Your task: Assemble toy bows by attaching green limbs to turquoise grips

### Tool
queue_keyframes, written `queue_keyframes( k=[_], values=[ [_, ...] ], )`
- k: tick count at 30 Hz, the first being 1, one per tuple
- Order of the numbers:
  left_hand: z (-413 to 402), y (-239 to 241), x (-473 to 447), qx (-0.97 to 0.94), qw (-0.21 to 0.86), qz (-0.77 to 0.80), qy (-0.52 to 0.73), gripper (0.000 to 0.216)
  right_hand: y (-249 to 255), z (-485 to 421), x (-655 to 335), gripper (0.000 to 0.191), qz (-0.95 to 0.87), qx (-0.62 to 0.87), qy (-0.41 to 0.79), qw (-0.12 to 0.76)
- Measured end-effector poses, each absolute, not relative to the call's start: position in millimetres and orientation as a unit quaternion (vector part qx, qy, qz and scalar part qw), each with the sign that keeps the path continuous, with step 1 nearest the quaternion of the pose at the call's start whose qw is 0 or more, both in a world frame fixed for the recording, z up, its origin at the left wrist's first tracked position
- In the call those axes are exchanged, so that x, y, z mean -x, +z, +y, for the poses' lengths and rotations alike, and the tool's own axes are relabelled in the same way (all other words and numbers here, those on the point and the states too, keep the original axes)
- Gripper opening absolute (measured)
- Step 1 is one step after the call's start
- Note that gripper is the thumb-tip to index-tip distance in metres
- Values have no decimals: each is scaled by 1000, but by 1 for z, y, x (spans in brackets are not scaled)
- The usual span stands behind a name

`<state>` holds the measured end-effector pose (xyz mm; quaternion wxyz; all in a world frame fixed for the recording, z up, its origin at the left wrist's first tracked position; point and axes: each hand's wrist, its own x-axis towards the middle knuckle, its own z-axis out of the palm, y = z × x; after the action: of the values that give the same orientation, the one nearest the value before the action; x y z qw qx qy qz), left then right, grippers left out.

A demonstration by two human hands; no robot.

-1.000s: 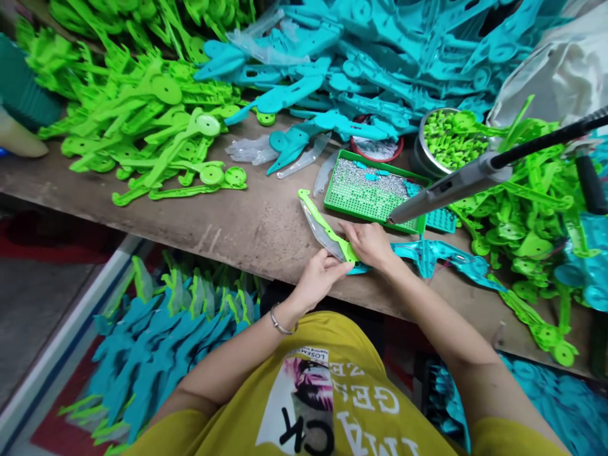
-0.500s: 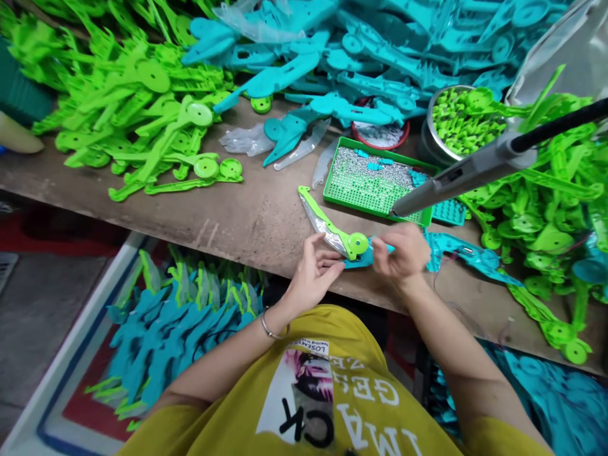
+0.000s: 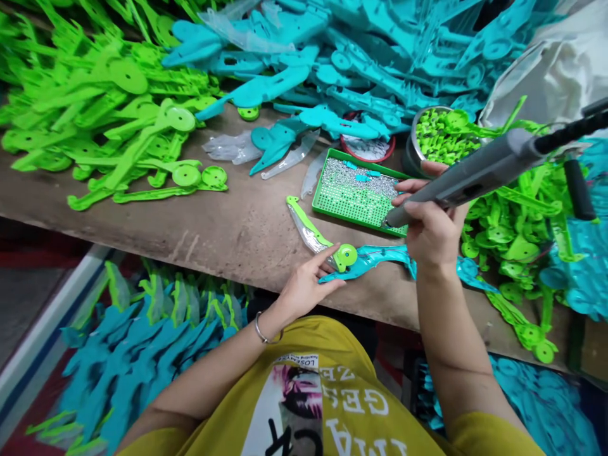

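A toy assembly [image 3: 351, 259] of a green arm, a clear blade and a teal body lies near the bench's front edge. My left hand [image 3: 304, 285] pinches it at the green round hub, fingers pressed on the part. My right hand [image 3: 430, 221] is wrapped round the grey barrel of a hanging electric screwdriver [image 3: 479, 168]. The tool's tip sits over the corner of a green screw tray [image 3: 356, 196] holding several small silver screws.
Heaps of green parts [image 3: 109, 107] cover the bench's left and right, teal parts [image 3: 361, 57] the back. A metal bowl [image 3: 439, 136] of small green pieces stands by the tray. Finished toys [image 3: 156, 329] fill a bin below the wooden bench [image 3: 213, 221].
My right hand left the toy, rose to the right and took hold of the screwdriver. My left hand stayed on the assembly, which now shows its teal body.
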<state>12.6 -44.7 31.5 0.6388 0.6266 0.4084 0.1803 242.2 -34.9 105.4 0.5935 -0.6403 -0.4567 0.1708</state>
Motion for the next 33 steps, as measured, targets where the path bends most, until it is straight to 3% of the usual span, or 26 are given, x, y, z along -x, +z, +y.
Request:
queue_keyframes(
  k=[7,21,30,33],
  values=[
    [-45,34,-14,-613,647,423,166,76,73,-16,-241,33,-385,627,128,665],
    [-46,35,-16,-611,636,439,173,75,53,-9,-247,36,-376,669,117,631],
    [-47,34,-17,-616,637,430,174,74,91,-26,-231,32,-391,636,136,651],
    [-47,37,-19,-611,637,432,185,71,108,-51,-208,27,-431,599,193,647]
  ],
)
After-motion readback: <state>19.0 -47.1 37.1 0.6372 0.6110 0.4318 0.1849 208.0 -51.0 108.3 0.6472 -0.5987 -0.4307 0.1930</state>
